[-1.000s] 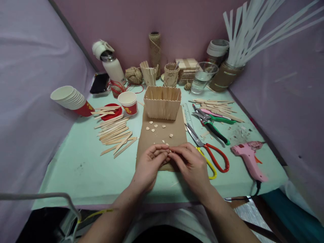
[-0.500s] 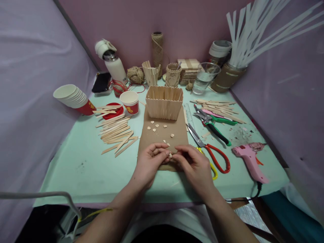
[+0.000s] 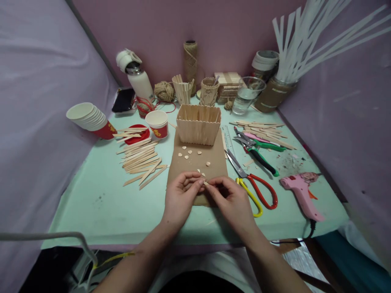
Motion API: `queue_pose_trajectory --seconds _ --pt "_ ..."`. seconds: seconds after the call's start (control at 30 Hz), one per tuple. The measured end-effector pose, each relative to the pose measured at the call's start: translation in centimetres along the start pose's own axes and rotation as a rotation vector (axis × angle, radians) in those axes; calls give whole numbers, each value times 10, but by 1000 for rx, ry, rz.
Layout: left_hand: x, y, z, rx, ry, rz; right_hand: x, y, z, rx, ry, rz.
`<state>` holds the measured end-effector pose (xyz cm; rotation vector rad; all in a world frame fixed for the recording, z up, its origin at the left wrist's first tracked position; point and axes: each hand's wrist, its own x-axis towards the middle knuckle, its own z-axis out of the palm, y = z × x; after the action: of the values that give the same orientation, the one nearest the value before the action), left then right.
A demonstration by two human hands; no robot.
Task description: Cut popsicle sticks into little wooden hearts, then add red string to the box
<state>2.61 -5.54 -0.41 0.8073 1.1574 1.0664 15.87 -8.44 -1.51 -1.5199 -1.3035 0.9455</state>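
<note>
Between the fingertips of both hands is a small pale wooden piece, its outline partly hidden by the fingers. My left hand pinches it from the left, and my right hand pinches it from the right. Both hands are over the near part of a brown cardboard sheet. Several small wooden chips, such as one chip, lie scattered on that sheet. At its far end stands a box made of craft sticks.
Scissors, green-handled pruning shears and a pink glue gun lie to the right. Craft sticks and paper cups are at the left. Along the back stand a glass of water and twine.
My right hand has moved slightly up and left, closer to my left hand. The small wooden piece has turned between the fingertips.
</note>
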Motion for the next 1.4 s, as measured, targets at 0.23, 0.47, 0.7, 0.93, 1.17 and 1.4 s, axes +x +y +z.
queue_pose_trajectory --seconds 0.23,0.47,0.7,0.93,1.17,1.4 --pt "-1 -3 2 -27 -11 -51 2 5 1 277 -6 115" --pt "1 -3 1 -52 -18 -87 4 1 0 484 50 169" --pt "0 -1 3 -55 -26 -91 3 -1 -3 467 105 178" --pt "1 -2 2 -24 -34 -84 3 5 0 540 96 220" --pt "-1 2 4 18 -28 -90 4 6 1 686 145 267" --pt "-2 3 4 -17 -23 -131 4 2 -2 506 147 221"
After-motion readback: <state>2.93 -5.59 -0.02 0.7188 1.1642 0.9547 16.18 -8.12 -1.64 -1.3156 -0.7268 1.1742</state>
